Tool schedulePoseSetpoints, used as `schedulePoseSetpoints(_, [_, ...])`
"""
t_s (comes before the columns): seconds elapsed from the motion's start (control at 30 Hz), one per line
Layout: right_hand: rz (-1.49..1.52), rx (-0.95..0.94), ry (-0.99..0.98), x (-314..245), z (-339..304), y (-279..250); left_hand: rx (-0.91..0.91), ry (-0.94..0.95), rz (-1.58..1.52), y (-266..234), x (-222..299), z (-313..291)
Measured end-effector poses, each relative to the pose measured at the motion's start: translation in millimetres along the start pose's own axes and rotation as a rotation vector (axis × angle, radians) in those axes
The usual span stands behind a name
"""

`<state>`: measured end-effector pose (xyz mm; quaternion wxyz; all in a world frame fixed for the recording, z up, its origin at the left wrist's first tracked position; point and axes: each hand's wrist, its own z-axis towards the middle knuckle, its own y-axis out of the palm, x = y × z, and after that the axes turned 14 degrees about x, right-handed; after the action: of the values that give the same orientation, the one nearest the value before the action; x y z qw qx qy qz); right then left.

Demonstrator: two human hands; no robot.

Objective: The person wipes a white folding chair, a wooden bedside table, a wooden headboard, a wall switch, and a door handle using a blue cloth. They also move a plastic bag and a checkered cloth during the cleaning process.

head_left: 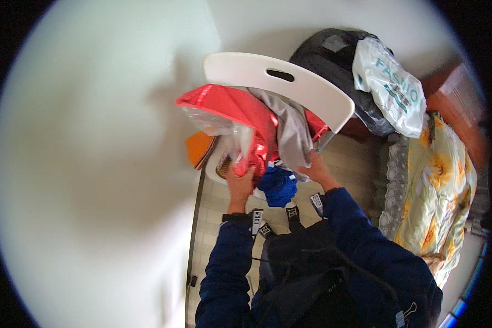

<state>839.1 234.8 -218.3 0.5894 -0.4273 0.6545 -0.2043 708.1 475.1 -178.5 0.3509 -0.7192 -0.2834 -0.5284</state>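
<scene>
2 bare hands are at work over a white chair (306, 93). The left hand (240, 186) is closed on the near edge of a shiny red bag (265, 123), though blur hides some of the fingers. The right hand (320, 174) is closed partway, its thumb and fingers at the lower edge of a grey cloth (292, 128), which it appears to pinch.

The work looks partway along. The red bag is out of shape with its clear plastic side (208, 121) facing left, and the grey cloth is draped loosely over it, so neither seems settled. A blue cloth (279, 187) lies bunched between the 2 hands, near the front of the chair. How much is inside the red bag cannot be told.

The red bag sits in front of the chair's curved back, glossy and creased, with bright highlights on its folds; a bit of red also shows right of the grey cloth. The grey cloth is dull, soft and wrinkled, hanging toward the right hand. The blue cloth is crumpled, with small white patches. An orange item (199, 147) shows at the chair's left side, beside the wall.
</scene>
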Motion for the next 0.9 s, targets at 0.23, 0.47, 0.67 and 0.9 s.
schedulePoseSetpoints(0.23, [0.329, 0.099, -0.278, -100, -26, -15, -0.142, 0.022, 0.087, 34, -11, -40])
schedulePoseSetpoints(0.47, [0.138, 0.089, -0.252, -132, -28, -7, -0.266, 0.311, 0.262, 41, -17, -79])
schedulePoseSetpoints(0.67, [0.124, 0.058, -0.599, -108, -31, 36, 0.030, -0.289, 0.202, -36, -118, -118])
schedulePoseSetpoints(0.9, [0.269, -0.210, -0.282, -52, -95, 77, 0.226, -0.434, 0.549, -146, -250, -95])
